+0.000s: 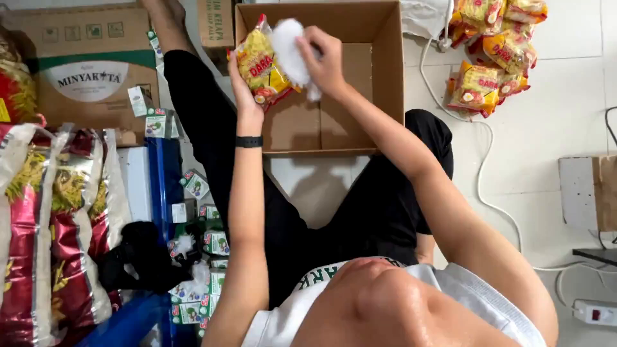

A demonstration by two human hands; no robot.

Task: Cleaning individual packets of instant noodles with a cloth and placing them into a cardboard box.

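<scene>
Gripping a white cloth (292, 54), the right hand (328, 61) is pressed with closed fingers against a yellow noodle packet (260, 64), which is clasped from the left by the left hand (243, 87), long axis running near to far. Both are held above an open cardboard box (379, 77), seen empty, while more packets (498, 48) are piled on the floor (565, 115) to the far right.

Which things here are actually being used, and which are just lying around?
In use: yellow packet in left hand; white cloth in right hand; open box.
Lying about: packet pile, small cartons, red bags, cable.
</scene>
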